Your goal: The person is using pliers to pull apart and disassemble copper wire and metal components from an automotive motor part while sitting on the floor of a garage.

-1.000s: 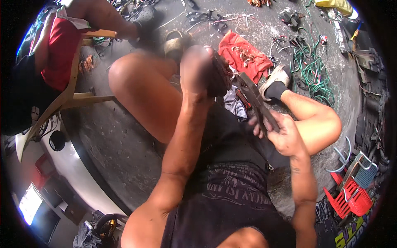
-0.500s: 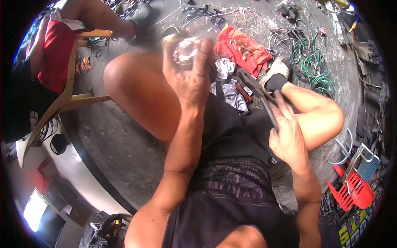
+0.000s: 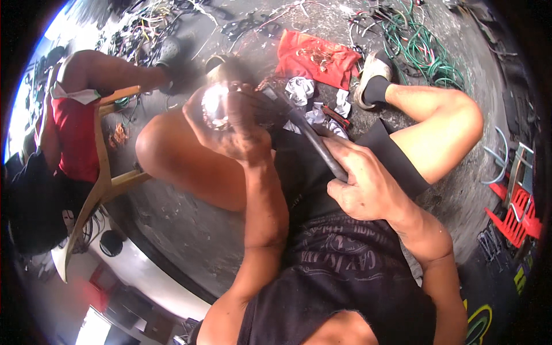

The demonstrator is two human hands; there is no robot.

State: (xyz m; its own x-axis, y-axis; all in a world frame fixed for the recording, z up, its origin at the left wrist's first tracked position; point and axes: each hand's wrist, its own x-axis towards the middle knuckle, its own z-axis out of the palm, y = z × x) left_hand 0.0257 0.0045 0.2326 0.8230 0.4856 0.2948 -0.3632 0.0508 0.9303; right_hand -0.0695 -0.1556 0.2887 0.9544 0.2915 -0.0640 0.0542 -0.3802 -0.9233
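My left hand (image 3: 233, 123) is raised in front of me, closed around a shiny metallic piece (image 3: 214, 105) that catches the light. My right hand (image 3: 365, 184) grips the dark handles of a long cutting tool (image 3: 310, 138), whose head reaches up to the piece in my left hand. I sit on the concrete floor with both knees bent, my left knee (image 3: 167, 155) under the left hand. Crumpled white scraps (image 3: 302, 92) lie on the floor just beyond the tool.
A red cloth (image 3: 316, 57) with wire bits lies ahead, green cables (image 3: 425, 52) beyond my shoe (image 3: 374, 75). Another person in a red top sits on a wooden chair (image 3: 100, 172) at left. Red plastic crates (image 3: 514, 213) stand at right. Tangled wires (image 3: 149, 29) cover the far floor.
My left hand has come lower and closer with the shiny piece. The right hand has shifted left, bringing the tool's head up to it.
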